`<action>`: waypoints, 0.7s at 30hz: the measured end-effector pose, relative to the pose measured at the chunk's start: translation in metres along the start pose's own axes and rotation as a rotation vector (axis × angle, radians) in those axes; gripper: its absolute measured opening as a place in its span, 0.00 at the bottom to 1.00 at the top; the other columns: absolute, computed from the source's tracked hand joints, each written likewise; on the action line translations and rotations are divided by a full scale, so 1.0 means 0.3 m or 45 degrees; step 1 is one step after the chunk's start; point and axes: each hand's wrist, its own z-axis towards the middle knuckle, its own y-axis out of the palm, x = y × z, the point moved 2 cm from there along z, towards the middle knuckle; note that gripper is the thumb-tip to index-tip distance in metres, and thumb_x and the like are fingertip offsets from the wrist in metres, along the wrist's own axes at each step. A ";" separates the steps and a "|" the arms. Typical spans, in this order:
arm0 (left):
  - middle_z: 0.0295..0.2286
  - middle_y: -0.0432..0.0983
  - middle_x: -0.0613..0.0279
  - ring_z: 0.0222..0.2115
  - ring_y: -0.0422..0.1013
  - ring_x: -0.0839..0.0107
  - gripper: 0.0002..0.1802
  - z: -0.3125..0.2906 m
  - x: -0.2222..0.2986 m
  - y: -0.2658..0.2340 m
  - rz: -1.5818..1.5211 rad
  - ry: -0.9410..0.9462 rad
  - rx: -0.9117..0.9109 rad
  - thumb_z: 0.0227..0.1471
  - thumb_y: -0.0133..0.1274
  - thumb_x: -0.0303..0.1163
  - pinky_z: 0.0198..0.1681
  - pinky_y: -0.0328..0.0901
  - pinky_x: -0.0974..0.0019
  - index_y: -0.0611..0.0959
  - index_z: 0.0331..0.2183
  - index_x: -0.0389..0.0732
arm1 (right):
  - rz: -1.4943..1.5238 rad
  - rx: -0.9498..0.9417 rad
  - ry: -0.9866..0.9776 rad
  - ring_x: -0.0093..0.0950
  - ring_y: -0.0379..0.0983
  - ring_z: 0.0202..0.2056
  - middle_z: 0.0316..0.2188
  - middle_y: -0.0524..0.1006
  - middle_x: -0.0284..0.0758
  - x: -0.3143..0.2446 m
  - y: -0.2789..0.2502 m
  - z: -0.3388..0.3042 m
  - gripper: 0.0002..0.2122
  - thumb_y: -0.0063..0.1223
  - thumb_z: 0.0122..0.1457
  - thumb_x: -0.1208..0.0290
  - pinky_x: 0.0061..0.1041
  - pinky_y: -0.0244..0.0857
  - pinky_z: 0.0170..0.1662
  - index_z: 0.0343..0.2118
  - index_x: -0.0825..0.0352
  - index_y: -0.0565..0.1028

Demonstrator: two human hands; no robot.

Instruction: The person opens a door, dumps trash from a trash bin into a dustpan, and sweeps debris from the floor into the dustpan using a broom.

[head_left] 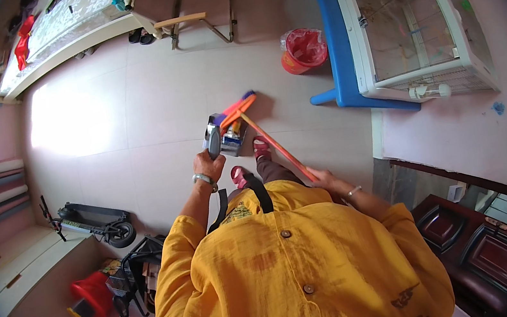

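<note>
My left hand (pixel 207 163) is closed round the grey handle of what looks like a dustpan (pixel 213 139), held in front of my legs. Part of the pan and some small blue, yellow and silvery bits show beside the handle; I cannot make out what they are. The orange stick of a broom (pixel 274 146) runs down to my right hand (pixel 323 180), whose fingers are wrapped round its lower end at my right hip. The broom's orange head, with purple-blue bristles, is low by the floor just beyond the dustpan, and partly hidden by it.
A red bin (pixel 304 51) with a plastic liner stands ahead to the right, next to a blue table (pixel 340 36) bearing a glass-sided cage (pixel 410 26). A folding chair (pixel 206 3) is at the far side. To my left lies a black scooter (pixel 94 223).
</note>
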 end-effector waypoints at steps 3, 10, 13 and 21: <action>0.18 0.72 0.40 0.24 0.70 0.44 0.21 -0.029 -0.001 -0.001 0.013 0.009 -0.062 0.32 0.50 0.42 0.30 0.65 0.52 0.77 0.21 0.30 | 0.269 -0.006 0.018 0.33 0.70 0.35 0.34 0.73 0.44 0.270 0.096 -0.073 0.26 0.44 0.52 0.68 0.28 0.64 0.42 0.57 0.64 0.58; 0.17 0.72 0.44 0.21 0.70 0.47 0.18 -0.132 -0.013 -0.034 0.013 0.142 -0.198 0.33 0.51 0.41 0.27 0.64 0.54 0.75 0.19 0.32 | 0.141 0.150 -0.039 0.34 0.67 0.47 0.46 0.71 0.44 0.134 0.152 -0.409 0.22 0.46 0.56 0.69 0.27 0.58 0.51 0.55 0.60 0.62; 0.16 0.72 0.44 0.21 0.70 0.48 0.18 -0.154 0.016 -0.029 -0.009 0.230 -0.294 0.32 0.52 0.41 0.27 0.65 0.54 0.75 0.20 0.33 | 0.441 0.156 0.258 0.32 0.66 0.50 0.48 0.71 0.41 -0.005 0.177 -0.581 0.24 0.48 0.56 0.69 0.26 0.56 0.54 0.56 0.58 0.60; 0.13 0.70 0.50 0.16 0.68 0.57 0.17 -0.193 0.114 0.084 -0.064 0.362 -0.430 0.31 0.53 0.38 0.22 0.63 0.58 0.73 0.18 0.32 | 0.644 0.401 0.186 0.28 0.65 0.49 0.47 0.71 0.38 -0.078 0.230 -0.766 0.26 0.49 0.55 0.70 0.23 0.54 0.54 0.58 0.60 0.57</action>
